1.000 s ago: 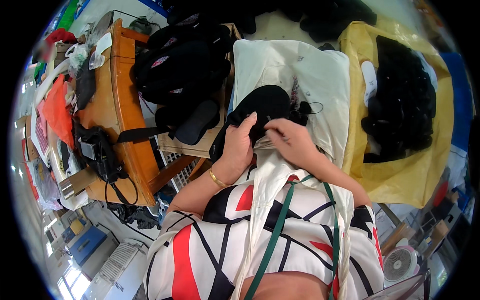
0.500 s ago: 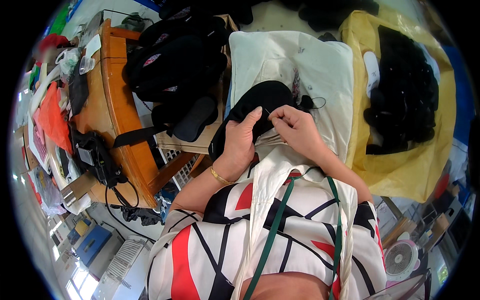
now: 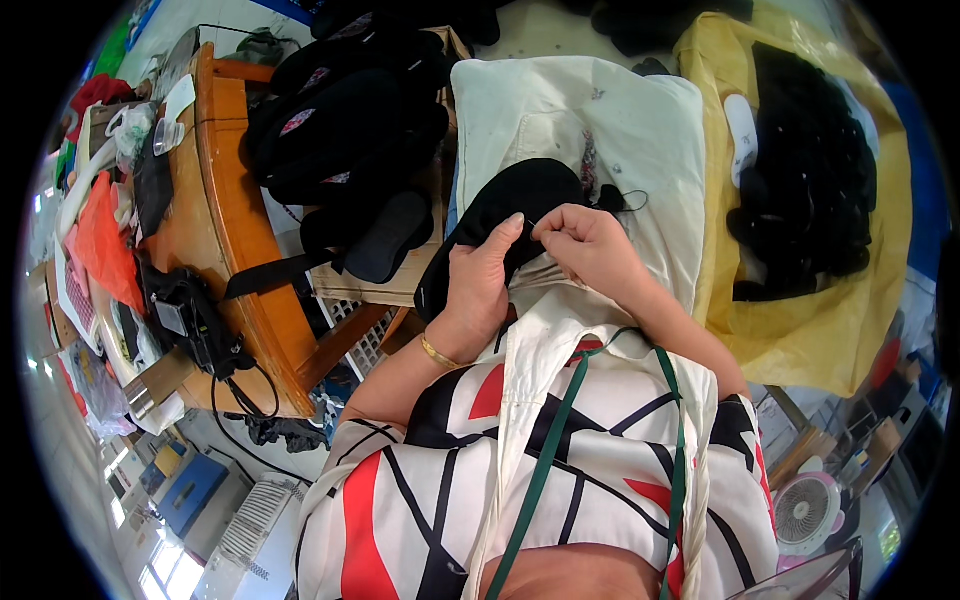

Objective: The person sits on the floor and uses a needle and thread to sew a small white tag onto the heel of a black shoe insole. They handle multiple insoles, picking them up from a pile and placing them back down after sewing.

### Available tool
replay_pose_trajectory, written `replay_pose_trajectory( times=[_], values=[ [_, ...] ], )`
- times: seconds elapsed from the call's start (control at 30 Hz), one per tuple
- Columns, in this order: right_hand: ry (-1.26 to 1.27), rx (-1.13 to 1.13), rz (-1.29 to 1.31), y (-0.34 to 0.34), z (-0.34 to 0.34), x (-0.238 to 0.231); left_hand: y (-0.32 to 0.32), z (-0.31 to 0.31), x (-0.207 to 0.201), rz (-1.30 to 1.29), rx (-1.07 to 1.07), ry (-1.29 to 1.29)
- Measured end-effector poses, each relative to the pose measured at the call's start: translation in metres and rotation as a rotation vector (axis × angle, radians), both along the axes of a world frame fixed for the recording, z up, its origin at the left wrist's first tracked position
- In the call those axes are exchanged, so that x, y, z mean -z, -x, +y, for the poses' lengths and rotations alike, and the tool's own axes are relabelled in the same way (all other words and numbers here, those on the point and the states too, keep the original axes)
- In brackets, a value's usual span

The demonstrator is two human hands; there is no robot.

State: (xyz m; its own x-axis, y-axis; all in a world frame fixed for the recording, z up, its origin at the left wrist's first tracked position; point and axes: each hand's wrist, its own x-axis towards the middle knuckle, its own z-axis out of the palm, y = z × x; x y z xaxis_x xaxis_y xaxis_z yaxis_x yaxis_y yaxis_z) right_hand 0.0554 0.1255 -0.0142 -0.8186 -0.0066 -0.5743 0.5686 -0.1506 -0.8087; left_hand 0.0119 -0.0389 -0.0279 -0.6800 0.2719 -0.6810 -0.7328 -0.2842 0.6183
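At the cloth's (image 3: 650,130) left edge, a shoe (image 3: 530,185) is gripped by the left hand (image 3: 478,282), a thin sliver (image 3: 530,229) apparently pinched by the right hand (image 3: 588,250); work seems unfinished.

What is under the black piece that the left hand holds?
White cloth shows beyond the black piece; directly beneath, the piece and the left hand hide the view.

No writing can be read; marks on the white insole-shaped piece (image 3: 740,128) are too small.

The left hand (image 3: 479,286) grips a black fabric item (image 3: 540,186) while the right hand (image 3: 586,248) pinches, apparently, a needle (image 3: 530,226).
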Motion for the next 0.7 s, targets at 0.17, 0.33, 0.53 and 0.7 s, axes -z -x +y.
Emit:
replay_pose_trajectory(
  times=[0.17, 0.33, 0.53, 0.7],
  values=[
    [0.010, 0.021, 0.062, -0.003, -0.005, 0.012, 0.000, 0.003, -0.009, 0.000, 0.006, -0.030],
    [-0.158, -0.017, 0.195, -0.012, -0.006, 0.013, 0.003, 0.008, -0.013, 0.001, -0.036, 0.017],
    [-0.265, -0.042, 0.312, -0.017, -0.008, 0.015, 0.006, 0.007, -0.008, -0.044, -0.038, 0.058],
    [-0.322, 0.010, 0.397, -0.016, -0.018, 0.020, 0.010, 0.002, -0.007, -0.095, -0.026, 0.027]
  ],
)
